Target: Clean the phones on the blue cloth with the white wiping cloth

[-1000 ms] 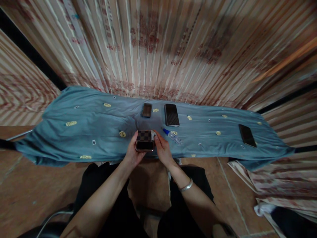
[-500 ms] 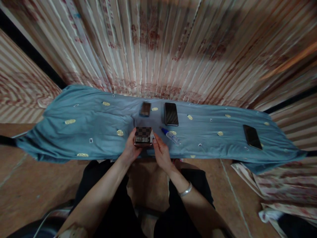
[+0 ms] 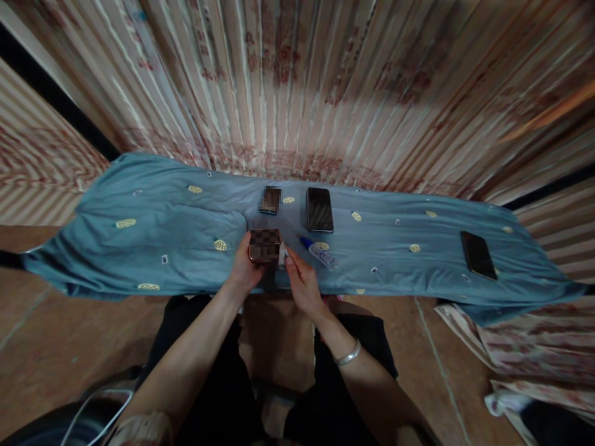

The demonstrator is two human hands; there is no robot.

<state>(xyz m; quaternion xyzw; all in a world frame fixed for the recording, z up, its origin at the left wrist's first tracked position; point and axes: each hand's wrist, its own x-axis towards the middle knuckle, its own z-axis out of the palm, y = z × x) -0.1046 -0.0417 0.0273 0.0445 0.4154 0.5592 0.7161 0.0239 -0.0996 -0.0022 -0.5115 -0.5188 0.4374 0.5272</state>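
Note:
My left hand (image 3: 246,265) is closed around the left side of a small brown checkered case (image 3: 264,245) with a shiny rose-gold rim, held above the front part of the cloth. My right hand (image 3: 302,279) pinches a small whitish cloth or tissue (image 3: 282,254) against the case's right edge. Just right of the case lies a clear spray bottle (image 3: 323,254) with a blue top. Beyond it is a large black phone (image 3: 320,210). A smaller dark device (image 3: 270,201), partly blurred out, lies behind the case.
A blue-green patterned cloth (image 3: 186,229) covers the long narrow table. Another black phone (image 3: 478,255) lies toward its right end. Striped curtains (image 3: 279,93) hang behind and at the sides, with dark poles (image 3: 60,93) at the corners. My legs are below the front edge.
The case has tilted and risen slightly, so its lower face now shows checks rather than a shiny reflection. My right hand keeps the whitish piece at its right edge.

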